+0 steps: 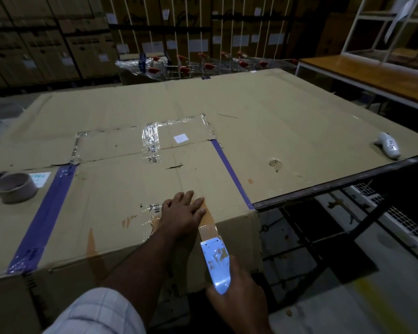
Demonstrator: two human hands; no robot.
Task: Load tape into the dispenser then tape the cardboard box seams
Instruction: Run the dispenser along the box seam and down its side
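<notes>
Cardboard box (130, 194): a large, worn brown carton is seen from above; its top is creased, scuffed and marked with small black print, and its front face is in shadow.
Old tape on the box: two purple strips (44, 218) are laid across the top, one near the left edge and one along the right edge; patches of wrinkled clear tape (151, 141) are stuck around the far flaps.
Brown tape strip (209, 227): one strip is run from the top, near the front right corner, over the front edge to the dispenser's serrated blade.
Tape dispenser (216, 263): one, with a pale, glossy plate spotted with brown; it is held just below the box's front edge, against the front face.
Right hand (239, 300): it is curled around the dispenser's lower end.
Left hand (181, 213): it is laid flat with straight fingers on the box top, and the start of the brown strip is pressed under the fingers; a pale checked sleeve (99, 312) is rolled up on that arm.
Tape roll (15, 188): one, almost down to the core, is stood on the box top at the left edge.
White handheld device (389, 145): one is laid at the desk's right edge.
Desk (299, 121): it is covered with flat cardboard and bordered by a dark metal edge.
Room: dim; cartons on shelving (46, 44), a row of trolleys (203, 66) with red handles and a white-framed stand (372, 75) with a wooden top are seen behind; the floor (348, 297) is grey.
</notes>
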